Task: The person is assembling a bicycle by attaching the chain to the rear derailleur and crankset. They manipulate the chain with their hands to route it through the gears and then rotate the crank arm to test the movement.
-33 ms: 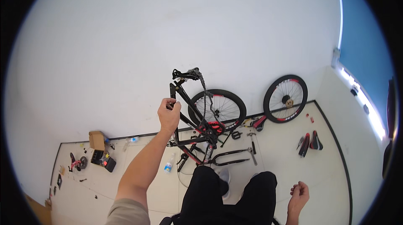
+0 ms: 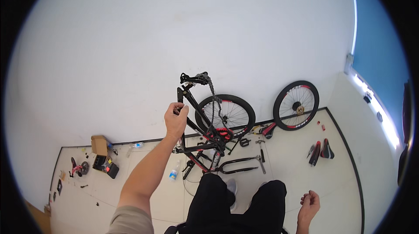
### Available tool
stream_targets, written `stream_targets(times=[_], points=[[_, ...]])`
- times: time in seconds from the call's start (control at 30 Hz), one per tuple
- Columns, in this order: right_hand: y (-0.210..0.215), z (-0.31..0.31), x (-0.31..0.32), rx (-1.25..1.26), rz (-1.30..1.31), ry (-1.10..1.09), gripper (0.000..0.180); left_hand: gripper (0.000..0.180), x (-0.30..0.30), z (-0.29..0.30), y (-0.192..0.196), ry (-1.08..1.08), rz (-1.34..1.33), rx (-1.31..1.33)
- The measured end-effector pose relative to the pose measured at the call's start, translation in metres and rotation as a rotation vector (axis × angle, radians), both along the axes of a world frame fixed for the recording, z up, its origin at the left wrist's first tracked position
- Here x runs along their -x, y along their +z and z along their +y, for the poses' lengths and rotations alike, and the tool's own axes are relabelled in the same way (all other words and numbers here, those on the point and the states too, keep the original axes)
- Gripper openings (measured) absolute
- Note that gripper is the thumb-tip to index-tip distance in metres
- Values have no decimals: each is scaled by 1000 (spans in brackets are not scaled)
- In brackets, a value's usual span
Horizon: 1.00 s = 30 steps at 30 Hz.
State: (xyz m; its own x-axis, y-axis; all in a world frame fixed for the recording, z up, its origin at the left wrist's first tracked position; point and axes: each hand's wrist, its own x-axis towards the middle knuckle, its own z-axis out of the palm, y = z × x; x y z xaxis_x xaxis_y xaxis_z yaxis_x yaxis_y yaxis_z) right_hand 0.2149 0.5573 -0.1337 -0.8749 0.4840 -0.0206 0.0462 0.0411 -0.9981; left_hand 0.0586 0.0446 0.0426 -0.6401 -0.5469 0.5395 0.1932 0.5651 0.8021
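Observation:
My left hand is closed around a black rear tube of a bicycle frame, which stands tilted on end in front of my knees. At the frame's top sits a black rear derailleur, and a dark chain hangs from it toward the red chainring. Lower down, the frame's front end reaches the floor beside my left knee. My right hand is held low beside my right knee, away from the frame. Its fingers are curled in, and no object shows in them.
Two wheels lean on the white wall. A black fork, a hammer, a pedal and two saddles lie on the floor. Leftward are water bottles, an opened cardboard box, a black case and small parts.

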Motion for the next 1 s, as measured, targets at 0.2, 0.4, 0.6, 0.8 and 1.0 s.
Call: stream_targets(times=[0.2,0.4,0.6,0.8,1.0], points=[[6,3,7,-9,-16,-31,20,46,-14,-12,38,-211,-271,-384],[7,2,9,-13,-29,-2,21,72,32,-21,89,-16,-127,153],[6,2,5,-12,-24,-18,21,76,84,-1,97,-40,-277,132],[11,-3,9,-30,-57,-63,20,51,101,-32,68,-83,-215,294],[25,-59,40,-31,30,85,16,47,102,-24,61,-224,-227,-12]])
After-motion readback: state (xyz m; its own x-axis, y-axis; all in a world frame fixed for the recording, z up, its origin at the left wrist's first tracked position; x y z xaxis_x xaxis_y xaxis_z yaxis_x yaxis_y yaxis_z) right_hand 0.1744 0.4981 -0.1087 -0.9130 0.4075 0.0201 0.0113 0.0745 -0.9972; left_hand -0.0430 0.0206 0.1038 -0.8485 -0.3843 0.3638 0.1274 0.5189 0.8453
